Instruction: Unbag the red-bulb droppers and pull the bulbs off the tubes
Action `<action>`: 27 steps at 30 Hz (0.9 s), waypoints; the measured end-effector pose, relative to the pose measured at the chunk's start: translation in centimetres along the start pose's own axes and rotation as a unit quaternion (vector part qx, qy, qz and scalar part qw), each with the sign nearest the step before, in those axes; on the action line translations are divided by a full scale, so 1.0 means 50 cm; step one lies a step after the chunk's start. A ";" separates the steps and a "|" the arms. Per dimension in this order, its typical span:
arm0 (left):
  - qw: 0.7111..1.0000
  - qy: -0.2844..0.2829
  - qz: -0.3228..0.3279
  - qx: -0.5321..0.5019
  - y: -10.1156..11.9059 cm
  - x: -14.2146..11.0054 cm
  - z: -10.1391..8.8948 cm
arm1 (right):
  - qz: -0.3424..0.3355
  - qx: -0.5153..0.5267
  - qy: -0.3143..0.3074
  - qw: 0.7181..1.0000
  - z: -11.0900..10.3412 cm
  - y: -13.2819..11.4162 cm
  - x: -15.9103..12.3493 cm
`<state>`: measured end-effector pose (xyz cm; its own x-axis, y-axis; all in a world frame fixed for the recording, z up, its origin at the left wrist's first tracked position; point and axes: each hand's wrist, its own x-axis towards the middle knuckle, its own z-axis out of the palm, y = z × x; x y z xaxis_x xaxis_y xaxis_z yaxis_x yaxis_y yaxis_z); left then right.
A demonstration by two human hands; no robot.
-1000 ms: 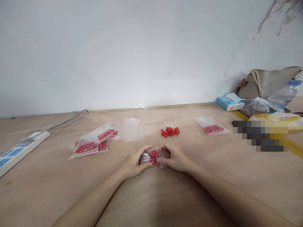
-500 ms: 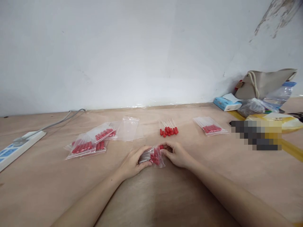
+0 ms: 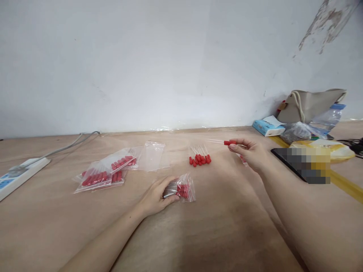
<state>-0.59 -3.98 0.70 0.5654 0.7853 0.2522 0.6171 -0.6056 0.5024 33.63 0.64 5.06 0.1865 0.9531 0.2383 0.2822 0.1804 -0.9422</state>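
Note:
My left hand (image 3: pixel 159 194) is curled around a clear zip bag (image 3: pixel 190 185), fingers and thumb on either side. Inside the bag are several droppers (image 3: pixel 182 191) with red bulbs and thin clear stems. Raised over the table to the right, my right hand (image 3: pixel 246 150) pinches a red-bulbed dropper (image 3: pixel 229 143) by the bulb end, its stem pointing left; whether it is one or more I cannot tell. A loose pile of red-bulbed droppers (image 3: pixel 200 159) lies between the hands, farther back. Behind my right hand, a filled bag (image 3: pixel 243 160) is mostly hidden.
Filled zip bags (image 3: pixel 98 177) overlap at the left, beside flat clear bags (image 3: pixel 152 155). A power strip (image 3: pixel 27 175) lies far left. To the right are a dark, partly pixelated object (image 3: pixel 289 164), a tissue pack (image 3: pixel 269 126), a grey bag (image 3: pixel 314 105) and a bottle (image 3: pixel 331 117).
My right hand has left the zip bag and moved right and back, now pinching a dropper. My left hand stays around the bag. The view has shifted slightly.

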 end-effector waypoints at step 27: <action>0.997 -0.029 0.063 0.035 0.007 0.005 -0.002 | -0.197 -0.222 0.007 0.955 0.116 0.089 -0.046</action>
<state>-0.28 -3.97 1.05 0.6704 0.6952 0.2594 0.5746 -0.7076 0.4113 29.00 0.64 -1.05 -0.0055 0.8283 0.5602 0.7034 0.4014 -0.5866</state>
